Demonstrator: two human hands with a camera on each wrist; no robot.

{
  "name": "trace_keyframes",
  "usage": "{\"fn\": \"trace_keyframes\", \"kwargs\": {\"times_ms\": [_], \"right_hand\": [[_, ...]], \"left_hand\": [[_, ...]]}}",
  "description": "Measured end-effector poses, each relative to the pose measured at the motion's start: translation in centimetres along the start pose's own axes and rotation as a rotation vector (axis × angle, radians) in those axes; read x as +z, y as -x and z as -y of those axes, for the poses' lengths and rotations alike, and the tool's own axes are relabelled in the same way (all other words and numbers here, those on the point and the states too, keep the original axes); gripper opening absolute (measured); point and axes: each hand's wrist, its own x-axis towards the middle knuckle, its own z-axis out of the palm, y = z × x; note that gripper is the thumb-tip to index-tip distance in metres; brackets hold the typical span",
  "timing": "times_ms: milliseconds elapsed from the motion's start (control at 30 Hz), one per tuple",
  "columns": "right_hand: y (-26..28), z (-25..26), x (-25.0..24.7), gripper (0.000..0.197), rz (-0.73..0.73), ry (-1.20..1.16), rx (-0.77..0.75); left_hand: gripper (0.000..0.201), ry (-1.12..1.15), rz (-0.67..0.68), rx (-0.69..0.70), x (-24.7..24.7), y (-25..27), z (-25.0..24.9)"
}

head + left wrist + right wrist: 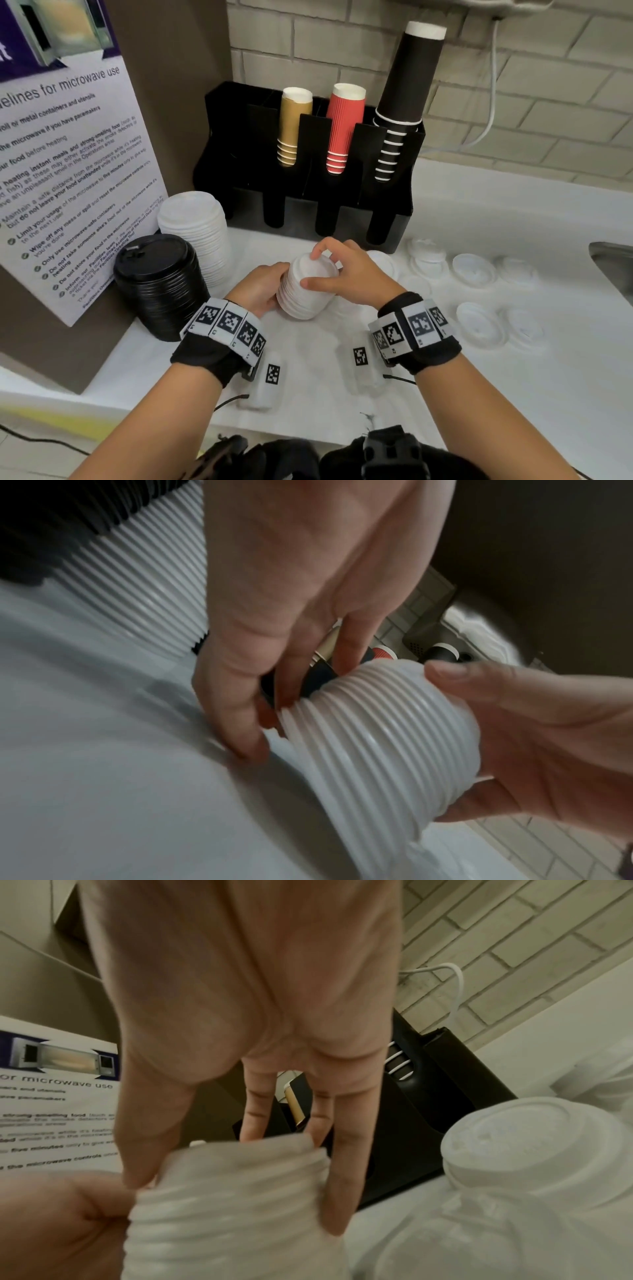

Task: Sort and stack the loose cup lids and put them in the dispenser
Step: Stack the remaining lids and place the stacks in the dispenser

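Observation:
A short stack of white cup lids (308, 291) lies tilted between both hands, just above the white counter (308, 377). My left hand (275, 291) cups its left and lower side, fingers curled round the ribbed rims (377, 737). From above, my right hand (310, 269) pinches the top lids between thumb and fingers (342, 1177). The black dispenser (387, 219) stands behind, with gold, red and black cups in its upper slots. Its left slot looks empty.
A tall white lid stack (195, 226) and a black lid stack (161, 284) stand at the left by a microwave notice (68, 171). Several loose white lids (474, 274) lie scattered on the right. A sink edge (613, 260) shows far right.

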Motion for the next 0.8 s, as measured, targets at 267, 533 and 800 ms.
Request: {"fn": "trace_keyframes", "kwargs": {"times_ms": [267,533,800], "right_hand": [[-0.6,0.7,1.3,0.047,0.036,0.159,-0.110],[-1.2,-0.9,-2.4,0.038,0.133,0.331,-0.002],[-1.1,-2.7,-1.7,0.075,0.384,0.720,0.088]], "left_hand": [[0.028,-0.303,-0.003,0.128,-1.0,1.5,-0.7],[0.049,-0.428,0.034,0.218,-0.9,1.6,-0.8],[0.093,-0.872,0.036,0.344,-1.0,1.1,-0.6]]}}
